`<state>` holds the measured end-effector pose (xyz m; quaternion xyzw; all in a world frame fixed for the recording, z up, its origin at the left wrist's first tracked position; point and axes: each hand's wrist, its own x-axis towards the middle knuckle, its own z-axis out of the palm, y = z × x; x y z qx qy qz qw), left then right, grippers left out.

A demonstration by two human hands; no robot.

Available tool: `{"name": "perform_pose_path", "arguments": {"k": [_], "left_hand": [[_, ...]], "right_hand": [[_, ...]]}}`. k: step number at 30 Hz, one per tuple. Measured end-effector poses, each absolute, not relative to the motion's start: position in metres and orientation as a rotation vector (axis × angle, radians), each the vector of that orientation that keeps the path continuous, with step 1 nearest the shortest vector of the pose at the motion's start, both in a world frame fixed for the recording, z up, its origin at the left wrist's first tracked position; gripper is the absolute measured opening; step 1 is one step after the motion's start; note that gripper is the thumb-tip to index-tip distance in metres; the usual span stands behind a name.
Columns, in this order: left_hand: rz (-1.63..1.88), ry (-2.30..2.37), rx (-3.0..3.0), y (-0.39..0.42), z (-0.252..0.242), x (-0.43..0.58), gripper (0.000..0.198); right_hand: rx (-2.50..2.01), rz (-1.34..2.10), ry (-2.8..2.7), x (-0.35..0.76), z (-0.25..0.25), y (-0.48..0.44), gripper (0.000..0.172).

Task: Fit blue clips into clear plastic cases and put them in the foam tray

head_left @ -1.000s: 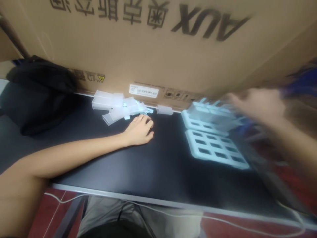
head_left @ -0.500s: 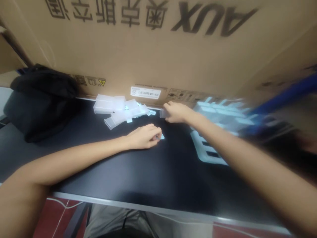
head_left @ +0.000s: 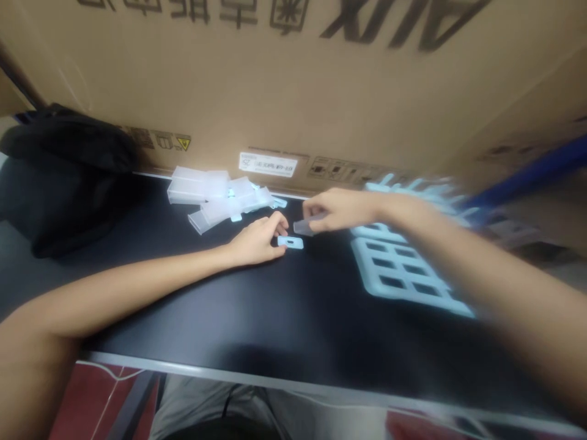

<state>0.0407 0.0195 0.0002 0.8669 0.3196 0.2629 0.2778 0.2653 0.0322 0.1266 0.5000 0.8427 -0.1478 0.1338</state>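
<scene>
My left hand [head_left: 259, 240] rests low over the black table, thumb and fingers closed on the end of a small light-blue plastic lid [head_left: 290, 242] with a slot in it. Just to the right, my right hand [head_left: 337, 209] grips a small translucent plastic box [head_left: 308, 225] whose narrow end points at the lid. Box and lid are close but apart. Behind my left hand lies a pile of clear plastic boxes [head_left: 199, 185], with some light-blue pieces [head_left: 236, 216] among them.
A light-blue grid rack [head_left: 389, 293] lies at the right, partly behind my right forearm. A large cardboard box [head_left: 220, 98] stands along the table's back edge. A black bag [head_left: 68, 177] sits at the left. A blue bar [head_left: 527, 174] slants in at the right.
My right hand has brought the translucent box forward, nearer the left hand. My left fingers have loosened, and more of the blue lid shows. The view has shifted slightly.
</scene>
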Motion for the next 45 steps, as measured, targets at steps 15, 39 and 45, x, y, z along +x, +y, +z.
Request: {"name": "perform_pose_path", "arguments": {"k": [15,39,45], "left_hand": [[0.789,0.812,2.13,0.027,-0.005,0.042,0.046],[0.849,0.805,2.146,0.033,-0.009,0.04,0.043],[0.85,0.8,2.16,0.033,-0.01,0.04,0.039]], "right_hand": [[1.292,-0.266,2.532,0.236,0.12,0.024,0.022],[1.276,-0.07,2.466,0.211,0.114,0.015,0.044],[1.297,-0.174,2.607,0.218,0.099,0.017,0.039]]}}
